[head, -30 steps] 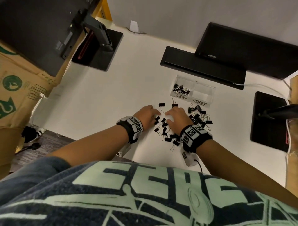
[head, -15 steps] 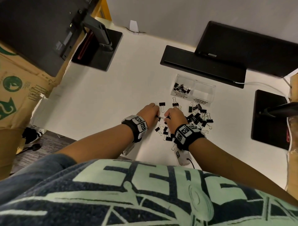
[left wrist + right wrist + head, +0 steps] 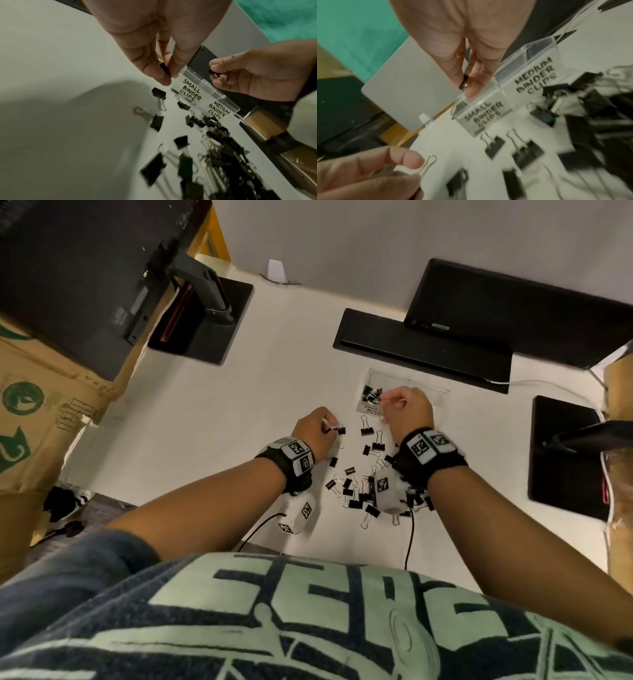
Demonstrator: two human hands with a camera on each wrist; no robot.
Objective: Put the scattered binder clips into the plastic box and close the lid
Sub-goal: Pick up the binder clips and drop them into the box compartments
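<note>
A clear plastic box point(image 3: 371, 378) with its lid open has compartments labelled SMALL and MEDIUM BINDER CLIPS point(image 3: 190, 90); several black clips point(image 3: 371, 394) lie in the small one. My right hand point(image 3: 385, 400) hovers over that compartment and pinches a small clip point(image 3: 464, 81) between thumb and fingers. To the left of the box, my left hand point(image 3: 330, 428) pinches another black clip point(image 3: 165, 70) just above the table. Several scattered binder clips point(image 3: 363, 484) lie between my wrists and in front of the box.
A black laptop point(image 3: 428, 350) stands right behind the box. Monitor bases sit at the far left point(image 3: 205, 326) and at the right point(image 3: 565, 457). Cardboard boxes point(image 3: 41, 412) flank the white table point(image 3: 274, 392). A white cable point(image 3: 548, 386) runs at the back right.
Both hands were together at the pile. My right hand has carried a clip forward over the box's small compartment. My left hand has lifted a clip and shifted slightly forward and left.
</note>
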